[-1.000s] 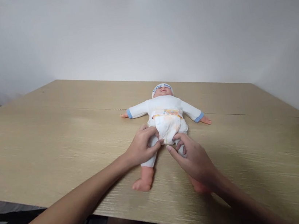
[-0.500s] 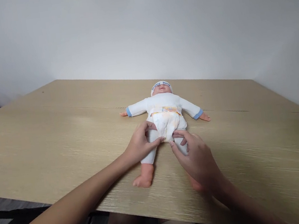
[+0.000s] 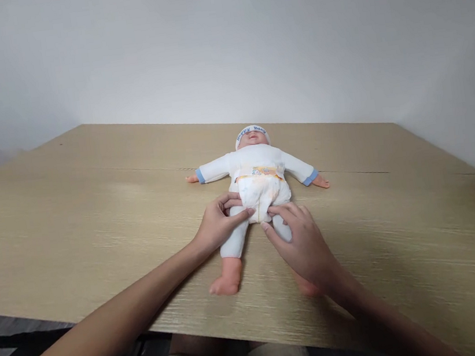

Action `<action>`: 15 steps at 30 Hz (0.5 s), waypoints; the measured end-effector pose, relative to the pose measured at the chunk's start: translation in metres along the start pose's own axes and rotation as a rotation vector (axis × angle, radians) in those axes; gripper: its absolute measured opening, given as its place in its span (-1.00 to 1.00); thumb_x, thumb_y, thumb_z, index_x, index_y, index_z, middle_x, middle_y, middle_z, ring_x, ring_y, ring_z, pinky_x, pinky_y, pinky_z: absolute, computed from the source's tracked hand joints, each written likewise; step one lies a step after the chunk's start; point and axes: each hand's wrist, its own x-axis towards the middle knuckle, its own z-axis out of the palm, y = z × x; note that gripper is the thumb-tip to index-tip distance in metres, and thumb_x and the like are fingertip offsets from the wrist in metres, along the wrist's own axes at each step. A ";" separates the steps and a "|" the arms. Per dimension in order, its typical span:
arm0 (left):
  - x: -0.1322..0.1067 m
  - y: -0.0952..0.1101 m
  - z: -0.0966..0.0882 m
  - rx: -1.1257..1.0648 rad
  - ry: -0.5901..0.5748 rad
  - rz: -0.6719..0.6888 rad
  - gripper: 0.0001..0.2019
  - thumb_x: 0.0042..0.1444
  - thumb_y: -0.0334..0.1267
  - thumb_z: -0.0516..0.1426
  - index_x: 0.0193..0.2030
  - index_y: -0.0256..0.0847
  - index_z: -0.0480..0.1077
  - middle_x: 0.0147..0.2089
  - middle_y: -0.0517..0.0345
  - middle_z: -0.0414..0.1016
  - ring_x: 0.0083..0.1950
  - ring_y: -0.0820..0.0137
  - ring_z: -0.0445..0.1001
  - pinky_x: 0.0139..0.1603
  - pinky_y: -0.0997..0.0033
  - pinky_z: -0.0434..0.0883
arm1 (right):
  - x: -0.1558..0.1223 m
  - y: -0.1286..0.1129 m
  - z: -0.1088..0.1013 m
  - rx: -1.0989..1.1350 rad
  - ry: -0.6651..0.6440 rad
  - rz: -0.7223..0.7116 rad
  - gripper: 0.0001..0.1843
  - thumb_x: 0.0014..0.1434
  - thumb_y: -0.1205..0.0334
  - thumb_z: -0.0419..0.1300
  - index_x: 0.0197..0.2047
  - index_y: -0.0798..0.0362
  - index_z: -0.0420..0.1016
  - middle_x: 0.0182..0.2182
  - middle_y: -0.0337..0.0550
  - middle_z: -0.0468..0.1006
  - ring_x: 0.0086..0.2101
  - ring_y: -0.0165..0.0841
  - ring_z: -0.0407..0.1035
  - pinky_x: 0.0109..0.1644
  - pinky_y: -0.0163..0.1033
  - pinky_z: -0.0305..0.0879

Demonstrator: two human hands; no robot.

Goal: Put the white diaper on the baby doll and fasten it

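Note:
A baby doll point(image 3: 257, 163) in a white suit with blue cuffs and a white cap lies on its back on the wooden table point(image 3: 93, 208), arms spread. It wears a white diaper point(image 3: 261, 193) with a coloured waistband. My left hand point(image 3: 217, 224) pinches the diaper's lower left edge at the doll's thigh. My right hand point(image 3: 301, 242) covers the doll's other leg, its fingers curled against the diaper's lower right edge. One bare doll foot point(image 3: 227, 281) shows near the table's front edge; the other is mostly hidden under my right hand.
A plain white wall point(image 3: 221, 51) rises behind the table. The table's front edge runs just below the doll's feet, with my lap and a dark chair part visible under it.
Both hands have shifted slightly up along the doll's legs, staying at the diaper's lower edge. The view has tilted a little, so the doll sits higher in the picture.

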 end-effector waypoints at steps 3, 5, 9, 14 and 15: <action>0.001 0.000 -0.001 -0.006 -0.027 0.021 -0.65 0.16 -0.07 0.50 -0.04 -0.20 0.62 0.03 0.01 0.71 0.08 0.18 0.64 0.18 0.18 0.53 | 0.000 0.000 -0.001 0.017 -0.024 0.003 -0.74 0.45 0.10 0.25 0.11 -0.02 0.62 0.09 0.04 0.69 0.11 0.00 0.48 0.30 0.16 0.38; 0.000 -0.001 -0.002 0.035 -0.044 0.065 -0.69 0.23 -0.08 0.46 -0.02 -0.19 0.63 0.04 0.02 0.70 0.10 0.17 0.63 0.22 0.17 0.51 | -0.001 0.001 -0.002 0.029 -0.035 0.003 -0.73 0.46 0.10 0.25 0.13 -0.02 0.61 0.14 0.03 0.69 0.13 0.01 0.46 0.31 0.17 0.37; -0.003 -0.002 -0.004 0.176 -0.053 0.146 -0.75 0.33 -0.12 0.38 0.06 -0.16 0.61 0.07 0.03 0.69 0.12 0.17 0.61 0.25 0.13 0.48 | -0.002 -0.001 -0.002 0.050 -0.065 0.032 -0.70 0.47 0.06 0.24 0.17 -0.05 0.59 0.16 0.02 0.69 0.15 0.04 0.44 0.30 0.18 0.38; -0.004 0.003 -0.005 0.106 -0.102 0.121 -0.73 0.35 -0.13 0.37 0.08 -0.15 0.51 0.11 0.00 0.66 0.18 0.16 0.61 0.29 0.10 0.49 | -0.003 -0.003 -0.001 0.058 -0.070 0.106 -0.66 0.42 0.01 0.29 0.18 -0.06 0.55 0.03 0.05 0.66 0.11 0.03 0.45 0.18 0.11 0.45; -0.003 0.004 -0.005 0.084 -0.100 0.103 -0.71 0.33 -0.12 0.38 0.07 -0.15 0.48 0.08 0.00 0.65 0.16 0.17 0.62 0.27 0.10 0.50 | -0.003 -0.003 0.000 0.064 -0.062 0.121 -0.67 0.41 -0.01 0.29 0.15 -0.06 0.55 0.00 0.04 0.65 0.09 0.02 0.46 0.15 0.09 0.46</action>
